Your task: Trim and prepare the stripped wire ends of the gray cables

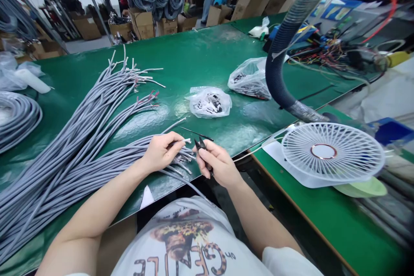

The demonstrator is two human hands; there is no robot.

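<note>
A green-covered workbench [200, 64] fills the view, in a crowded workshop with cardboard boxes and hanging cable coils at the back. Nearest the person, the left hand [160, 152] pinches the end of one grey cable [185, 141] between thumb and fingers, its bared tip pointing right. The right hand [217, 164] is closed around small black snips [200, 143], whose blades are slightly apart just beside that tip.

The cable belongs to a large bundle of grey cables [74, 146] fanned across the bench to the left. The likeliest slip is a cut landing too far back, since the blades sit close to the holding fingertips; a nick to a finger looks possible too. The loose ends crowd under the hands, so the wrong wire could get caught.

To the right lies a white fan [333, 153], face up. Further off lie two clear plastic bags of small parts [210, 102], then a ribbed hose [284, 51] curving down onto the bench.
</note>
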